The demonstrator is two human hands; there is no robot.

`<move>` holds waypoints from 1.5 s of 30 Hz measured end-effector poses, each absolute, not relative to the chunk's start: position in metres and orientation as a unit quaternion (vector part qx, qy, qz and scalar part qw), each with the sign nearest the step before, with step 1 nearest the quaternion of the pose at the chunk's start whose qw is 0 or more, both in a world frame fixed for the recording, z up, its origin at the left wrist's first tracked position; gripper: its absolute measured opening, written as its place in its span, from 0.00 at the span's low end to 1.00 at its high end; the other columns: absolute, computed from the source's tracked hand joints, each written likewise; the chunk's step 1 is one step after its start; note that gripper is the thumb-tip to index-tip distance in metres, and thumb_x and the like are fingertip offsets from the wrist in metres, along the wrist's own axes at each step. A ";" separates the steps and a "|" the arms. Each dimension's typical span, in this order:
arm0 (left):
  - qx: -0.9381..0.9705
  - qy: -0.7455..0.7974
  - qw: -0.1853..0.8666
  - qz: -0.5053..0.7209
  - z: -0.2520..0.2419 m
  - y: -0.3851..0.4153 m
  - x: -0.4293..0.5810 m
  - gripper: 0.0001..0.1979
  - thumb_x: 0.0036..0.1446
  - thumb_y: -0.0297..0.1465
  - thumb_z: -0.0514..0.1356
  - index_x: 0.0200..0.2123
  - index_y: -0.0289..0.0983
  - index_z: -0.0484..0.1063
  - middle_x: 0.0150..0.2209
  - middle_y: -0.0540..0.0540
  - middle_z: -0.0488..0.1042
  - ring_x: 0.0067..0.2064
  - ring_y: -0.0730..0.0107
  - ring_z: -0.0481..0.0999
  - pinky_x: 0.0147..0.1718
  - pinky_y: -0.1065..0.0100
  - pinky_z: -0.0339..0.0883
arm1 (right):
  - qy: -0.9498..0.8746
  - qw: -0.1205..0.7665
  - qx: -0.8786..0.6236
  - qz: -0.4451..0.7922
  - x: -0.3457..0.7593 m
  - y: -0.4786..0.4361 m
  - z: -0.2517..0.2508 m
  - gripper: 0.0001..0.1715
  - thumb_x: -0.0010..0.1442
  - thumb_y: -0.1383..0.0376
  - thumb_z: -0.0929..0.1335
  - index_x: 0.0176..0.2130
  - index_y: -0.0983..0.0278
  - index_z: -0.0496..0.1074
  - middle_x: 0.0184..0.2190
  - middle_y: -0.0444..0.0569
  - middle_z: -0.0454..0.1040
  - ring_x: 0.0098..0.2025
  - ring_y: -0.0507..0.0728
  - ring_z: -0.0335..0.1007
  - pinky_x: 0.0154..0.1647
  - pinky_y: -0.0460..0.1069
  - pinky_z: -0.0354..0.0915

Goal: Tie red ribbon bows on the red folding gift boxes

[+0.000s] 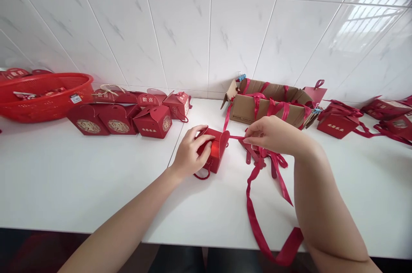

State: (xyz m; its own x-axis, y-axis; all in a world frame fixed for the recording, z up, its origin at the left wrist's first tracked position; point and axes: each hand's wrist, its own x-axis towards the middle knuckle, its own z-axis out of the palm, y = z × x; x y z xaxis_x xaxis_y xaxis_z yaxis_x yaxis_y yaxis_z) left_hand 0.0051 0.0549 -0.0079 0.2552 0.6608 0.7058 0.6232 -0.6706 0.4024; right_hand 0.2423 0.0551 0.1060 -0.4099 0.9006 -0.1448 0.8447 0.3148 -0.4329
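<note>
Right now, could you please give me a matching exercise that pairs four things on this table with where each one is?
Things:
1. basket
2. cardboard box
3. small red box
4. ribbon strand

Places:
A. gripped by the left hand
B. at the far left of the table
C. pinched in the right hand
D. by the wall, holding ribbons

Pairs: 1-B, 2-D, 3-A, 4-C
</note>
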 end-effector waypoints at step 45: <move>0.815 0.406 -0.022 0.412 0.014 0.030 0.014 0.17 0.59 0.25 0.54 0.52 0.38 0.66 0.53 0.41 0.66 0.52 0.58 0.64 0.51 0.56 0.63 | -0.846 0.054 -0.510 0.144 0.209 0.041 0.097 0.10 0.57 0.62 0.65 0.32 0.58 0.77 0.29 0.45 0.76 0.26 0.54 0.69 0.23 0.48 0.56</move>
State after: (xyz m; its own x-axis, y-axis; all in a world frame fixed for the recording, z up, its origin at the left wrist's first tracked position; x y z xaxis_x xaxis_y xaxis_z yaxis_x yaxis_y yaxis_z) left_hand 0.0138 0.0296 0.0135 0.3307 0.6439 0.6899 0.6796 -0.6697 0.2992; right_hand 0.2090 0.0409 0.0967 -0.4743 0.8786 -0.0559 0.8475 0.4386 -0.2988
